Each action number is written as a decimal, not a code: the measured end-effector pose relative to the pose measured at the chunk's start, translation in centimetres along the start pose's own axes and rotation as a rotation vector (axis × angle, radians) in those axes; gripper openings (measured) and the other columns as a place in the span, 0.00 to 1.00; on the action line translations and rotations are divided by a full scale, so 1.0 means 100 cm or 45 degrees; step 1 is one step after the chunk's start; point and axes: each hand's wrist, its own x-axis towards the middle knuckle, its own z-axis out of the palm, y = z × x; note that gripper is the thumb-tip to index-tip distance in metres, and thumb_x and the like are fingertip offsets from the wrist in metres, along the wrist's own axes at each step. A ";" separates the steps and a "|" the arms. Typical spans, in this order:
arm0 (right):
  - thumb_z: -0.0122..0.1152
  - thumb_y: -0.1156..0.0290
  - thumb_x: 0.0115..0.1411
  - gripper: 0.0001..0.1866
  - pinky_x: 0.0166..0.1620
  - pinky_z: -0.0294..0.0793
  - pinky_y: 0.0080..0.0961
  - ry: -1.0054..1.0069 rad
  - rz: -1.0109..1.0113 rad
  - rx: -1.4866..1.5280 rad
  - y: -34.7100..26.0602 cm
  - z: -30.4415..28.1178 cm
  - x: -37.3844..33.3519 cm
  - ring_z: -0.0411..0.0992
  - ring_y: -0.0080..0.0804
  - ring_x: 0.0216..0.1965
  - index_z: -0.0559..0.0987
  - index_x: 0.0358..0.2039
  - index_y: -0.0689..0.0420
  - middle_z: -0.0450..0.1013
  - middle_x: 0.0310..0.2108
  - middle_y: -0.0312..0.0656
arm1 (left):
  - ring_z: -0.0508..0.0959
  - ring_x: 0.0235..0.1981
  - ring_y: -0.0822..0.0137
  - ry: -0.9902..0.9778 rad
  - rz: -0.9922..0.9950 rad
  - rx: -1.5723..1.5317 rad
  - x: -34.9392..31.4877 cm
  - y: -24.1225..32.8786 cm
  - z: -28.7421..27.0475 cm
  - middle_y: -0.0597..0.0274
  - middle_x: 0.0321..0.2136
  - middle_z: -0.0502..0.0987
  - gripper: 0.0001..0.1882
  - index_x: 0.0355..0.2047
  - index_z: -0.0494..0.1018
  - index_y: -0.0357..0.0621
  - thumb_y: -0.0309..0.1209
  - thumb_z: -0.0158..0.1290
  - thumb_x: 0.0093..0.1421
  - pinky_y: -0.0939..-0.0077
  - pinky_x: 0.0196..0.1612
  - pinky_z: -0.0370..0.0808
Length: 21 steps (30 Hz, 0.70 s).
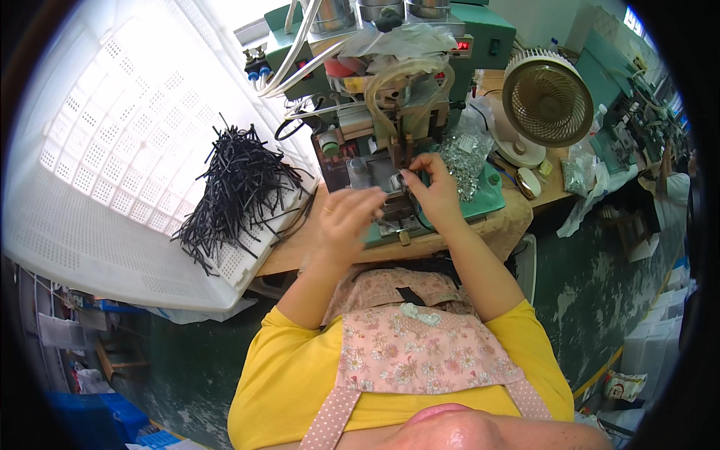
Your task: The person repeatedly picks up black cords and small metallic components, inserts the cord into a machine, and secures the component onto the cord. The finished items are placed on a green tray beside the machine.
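A bench machine [367, 142] with a green base and metal fixtures stands in front of me. At its work area my right hand [435, 191] has thumb and forefinger curled together beside a small silvery part [397, 181]. Whatever lies between those fingertips is too small to make out. My left hand [351, 214] hovers over the machine's front left edge, its fingers pointing right and smeared by motion, so its grip is unclear. Close to the right hand, a clear plastic bag holds a heap of small shiny metal pieces [460, 169].
To the left, a pile of thin black strips [244, 187] rests on a white perforated basket [97, 150]. A round desk fan [547, 101] stands right of the machine, with a small oval tin [528, 184] and another bag of metal pieces [575, 176] nearby.
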 end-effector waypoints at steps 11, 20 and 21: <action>0.57 0.79 0.56 0.09 0.44 0.71 0.32 0.380 -0.211 -0.550 0.053 -0.090 0.008 0.73 0.43 0.41 0.74 0.39 0.60 0.73 0.38 0.46 | 0.81 0.42 0.61 -0.018 0.247 -0.171 -0.001 0.005 0.054 0.60 0.38 0.79 0.14 0.38 0.78 0.42 0.24 0.57 0.47 0.75 0.35 0.80; 0.58 0.81 0.53 0.09 0.40 0.70 0.40 -0.102 -0.150 -1.121 0.120 -0.132 -0.040 0.71 0.50 0.39 0.74 0.36 0.58 0.72 0.36 0.48 | 0.80 0.45 0.60 -0.026 0.191 -0.183 -0.010 0.005 0.059 0.59 0.40 0.78 0.14 0.39 0.77 0.43 0.23 0.53 0.50 0.76 0.38 0.78; 0.58 0.81 0.53 0.09 0.40 0.70 0.40 -0.084 -0.150 -1.109 0.124 -0.128 -0.038 0.70 0.50 0.39 0.74 0.36 0.58 0.72 0.35 0.48 | 0.79 0.45 0.59 -0.021 0.178 -0.187 -0.010 0.007 0.060 0.59 0.41 0.78 0.15 0.40 0.76 0.43 0.23 0.54 0.50 0.76 0.39 0.78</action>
